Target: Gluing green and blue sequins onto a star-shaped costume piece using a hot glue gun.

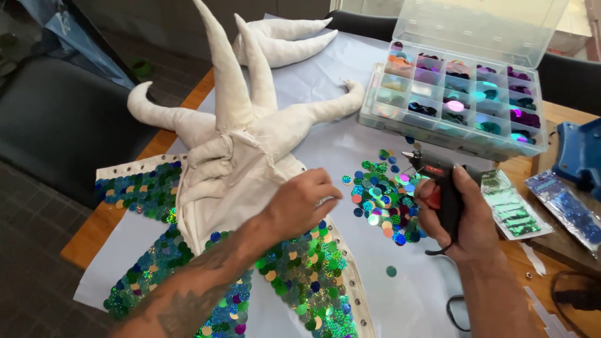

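White paper (375,294) covers a wooden table, where a stuffed cream fabric piece (250,144) with horn-like prongs lies edged in green and blue sequins. Left hand (300,203) rests on its edge, fingers curled, pinching something too small to tell, beside a loose sequin pile (382,200). Right hand (460,216) grips a black glue gun (438,175) near an open compartment box (457,100).

- Stuffed figure (244,134) lies on the sheet (350,144), centre-left.
- Sequin pile (385,200) lies right of the figure, before the open organiser box (457,103).
- Left hand (303,203) rests on the figure; right hand (460,216), holding the glue gun (441,181), sits just right of the pile.
- Two packets (538,209) lie at far right.
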